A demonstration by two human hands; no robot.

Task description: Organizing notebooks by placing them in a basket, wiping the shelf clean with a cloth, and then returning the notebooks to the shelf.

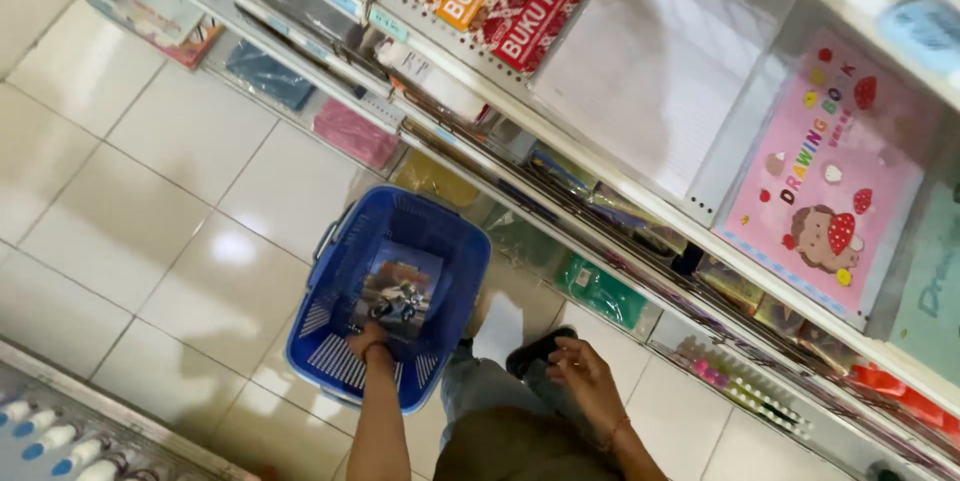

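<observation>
Currently your left hand (pixel 366 342) grips a picture book (pixel 402 291) — long axis running ahead, inside the blue basket (pixel 340 241); right hand (pixel 580 369) loose, empty.

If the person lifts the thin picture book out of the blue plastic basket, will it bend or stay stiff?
The thin picture book will probably flex a little, since it looks flat and slim. It seems light: the left hand touches only its lower edge. Its cover looks glossy, so it may slip in a loose grip. It stands tilted inside the blue plastic basket, so it could topple flat.
</observation>
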